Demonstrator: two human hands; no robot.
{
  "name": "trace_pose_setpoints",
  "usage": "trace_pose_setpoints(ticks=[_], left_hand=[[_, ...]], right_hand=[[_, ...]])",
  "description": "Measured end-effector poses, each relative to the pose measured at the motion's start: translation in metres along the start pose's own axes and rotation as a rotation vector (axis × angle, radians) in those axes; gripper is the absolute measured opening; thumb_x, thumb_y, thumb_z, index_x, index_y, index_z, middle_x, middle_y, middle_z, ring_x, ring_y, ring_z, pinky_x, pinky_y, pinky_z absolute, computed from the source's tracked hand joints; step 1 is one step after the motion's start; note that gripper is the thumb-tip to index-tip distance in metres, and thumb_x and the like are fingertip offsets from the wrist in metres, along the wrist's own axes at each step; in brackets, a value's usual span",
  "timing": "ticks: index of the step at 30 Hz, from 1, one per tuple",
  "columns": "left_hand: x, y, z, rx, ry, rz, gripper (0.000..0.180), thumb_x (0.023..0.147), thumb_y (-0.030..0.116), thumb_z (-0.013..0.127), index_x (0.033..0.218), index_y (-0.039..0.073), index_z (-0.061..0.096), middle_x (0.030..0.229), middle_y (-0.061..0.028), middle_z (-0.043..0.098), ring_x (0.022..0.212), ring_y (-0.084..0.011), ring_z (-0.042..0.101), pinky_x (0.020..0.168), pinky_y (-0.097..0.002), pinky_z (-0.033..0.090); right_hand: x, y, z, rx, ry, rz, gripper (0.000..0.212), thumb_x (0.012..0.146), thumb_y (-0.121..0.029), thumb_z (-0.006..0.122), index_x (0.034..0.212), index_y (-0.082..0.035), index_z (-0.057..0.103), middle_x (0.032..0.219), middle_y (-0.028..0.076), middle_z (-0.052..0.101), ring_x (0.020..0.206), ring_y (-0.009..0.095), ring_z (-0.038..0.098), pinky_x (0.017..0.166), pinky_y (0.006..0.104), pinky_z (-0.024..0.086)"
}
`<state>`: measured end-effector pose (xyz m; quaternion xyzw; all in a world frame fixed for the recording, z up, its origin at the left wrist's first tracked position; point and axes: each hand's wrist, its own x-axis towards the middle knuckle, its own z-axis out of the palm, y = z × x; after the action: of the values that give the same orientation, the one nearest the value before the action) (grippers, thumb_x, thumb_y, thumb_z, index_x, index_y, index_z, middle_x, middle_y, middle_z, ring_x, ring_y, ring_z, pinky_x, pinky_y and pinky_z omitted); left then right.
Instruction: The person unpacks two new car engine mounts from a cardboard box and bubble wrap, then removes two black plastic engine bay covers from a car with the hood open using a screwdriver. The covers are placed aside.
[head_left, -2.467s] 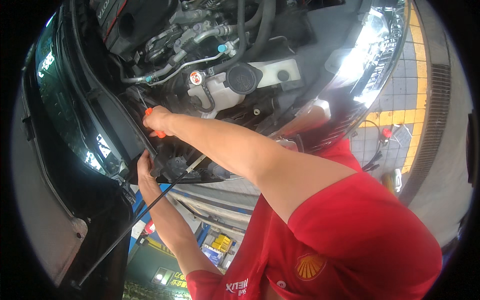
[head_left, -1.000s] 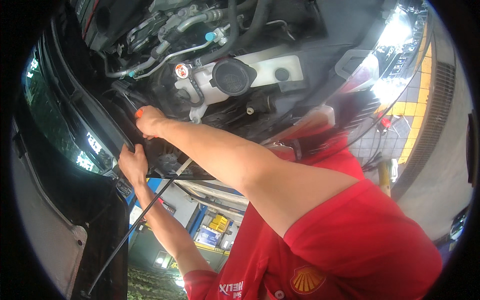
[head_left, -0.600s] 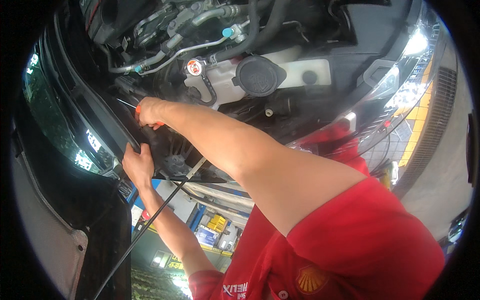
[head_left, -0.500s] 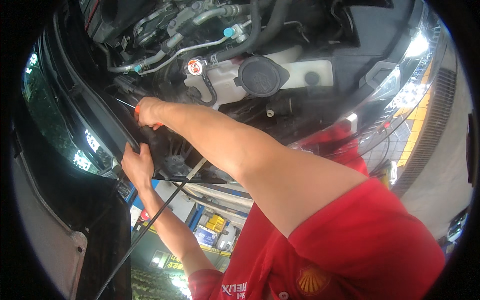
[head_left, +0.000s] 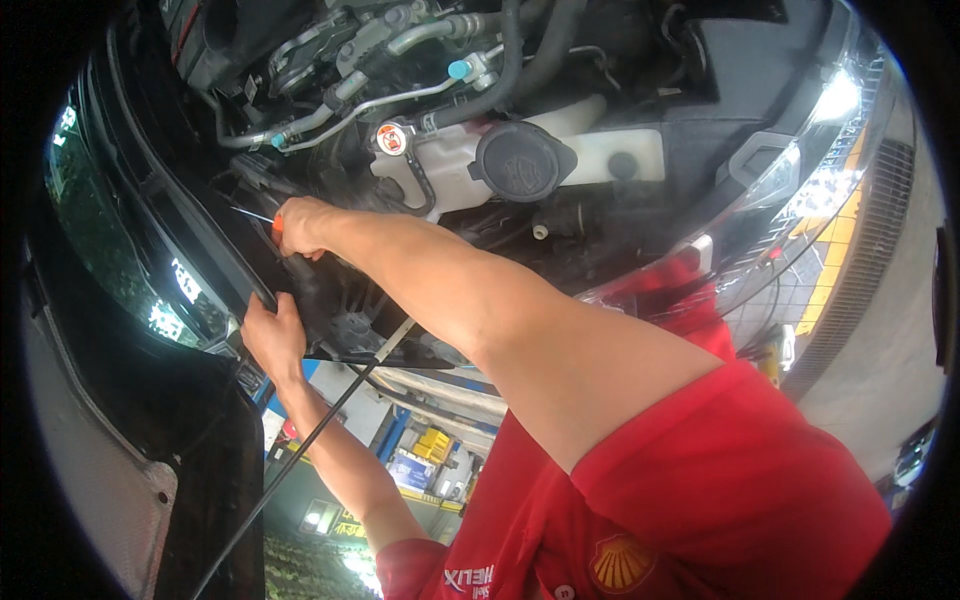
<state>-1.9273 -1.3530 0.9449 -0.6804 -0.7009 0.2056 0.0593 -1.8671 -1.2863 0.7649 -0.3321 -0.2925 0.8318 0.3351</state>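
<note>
My right hand [head_left: 302, 228] is closed around the orange handle of a screwdriver [head_left: 276, 229]. Its thin metal shaft points left toward the black plastic cowl panel [head_left: 215, 262] below the windshield. Closer to the fender side, my left hand [head_left: 273, 335] is closed on the edge of that same panel, thumb over the top, its other fingers partly hidden. The screwdriver's tip lies against dark parts, and I cannot make out what it touches.
A thin black prop rod [head_left: 330, 420] slants below my hands. Beyond my right forearm sit a white reservoir with a black cap [head_left: 525, 160], a cap with an orange-and-white label [head_left: 390, 139] and metal pipes [head_left: 340, 95]. The raised hood [head_left: 110, 500] is at lower left.
Both hands keep their holds and have barely moved. The whole view has shifted very slightly.
</note>
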Motion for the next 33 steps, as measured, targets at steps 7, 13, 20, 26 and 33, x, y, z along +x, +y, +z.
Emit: trace_pose_setpoints(ticks=[7, 13, 20, 26, 33], left_hand=[[-0.003, -0.009, -0.007, -0.025, 0.019, -0.016, 0.032, 0.098, 0.023, 0.066, 0.115, -0.002, 0.074, 0.078, -0.0259, 0.072, 0.075, -0.0441, 0.073, 0.074, -0.0504, 0.054], [-0.003, -0.034, -0.013, -0.189, 0.029, -0.001, 0.027, 0.104, 0.017, 0.064, 0.116, -0.005, 0.073, 0.076, -0.0147, 0.073, 0.065, -0.0206, 0.066, 0.067, -0.0411, 0.054], [-0.002, -0.049, -0.020, -0.386, -0.052, -0.068, 0.024, 0.107, 0.012, 0.064, 0.120, -0.006, 0.072, 0.092, -0.0060, 0.074, 0.078, -0.0104, 0.066, 0.071, -0.0303, 0.057], [0.001, -0.061, -0.028, -0.510, -0.131, -0.104, 0.027, 0.109, 0.010, 0.062, 0.128, -0.007, 0.070, 0.107, -0.0075, 0.076, 0.088, -0.0118, 0.069, 0.077, -0.0307, 0.062], [0.008, -0.080, -0.037, -0.555, -0.213, -0.123, 0.032, 0.110, 0.011, 0.062, 0.134, -0.009, 0.068, 0.115, -0.0110, 0.076, 0.098, -0.0164, 0.073, 0.085, -0.0335, 0.065]], right_hand=[[-0.009, 0.005, 0.001, 0.072, 0.030, -0.086, 0.022, 0.088, -0.018, 0.084, 0.109, -0.009, 0.081, 0.088, 0.011, 0.080, 0.076, 0.025, 0.080, 0.071, 0.0367, 0.065], [-0.014, 0.008, -0.001, 0.138, 0.018, -0.106, 0.026, 0.093, -0.013, 0.082, 0.117, -0.004, 0.077, 0.091, 0.015, 0.079, 0.073, 0.024, 0.078, 0.067, 0.0361, 0.065], [-0.014, 0.010, -0.005, 0.198, -0.042, -0.080, 0.029, 0.097, -0.014, 0.080, 0.123, -0.003, 0.073, 0.092, 0.016, 0.078, 0.073, 0.025, 0.077, 0.067, 0.0375, 0.066], [-0.015, 0.010, -0.005, 0.193, -0.013, -0.099, 0.021, 0.097, -0.014, 0.081, 0.115, -0.004, 0.077, 0.090, 0.014, 0.079, 0.071, 0.023, 0.077, 0.065, 0.0373, 0.066], [-0.018, 0.010, -0.009, 0.188, -0.045, -0.086, 0.028, 0.099, -0.015, 0.079, 0.122, -0.001, 0.074, 0.095, 0.016, 0.078, 0.075, 0.025, 0.078, 0.067, 0.0371, 0.066]])
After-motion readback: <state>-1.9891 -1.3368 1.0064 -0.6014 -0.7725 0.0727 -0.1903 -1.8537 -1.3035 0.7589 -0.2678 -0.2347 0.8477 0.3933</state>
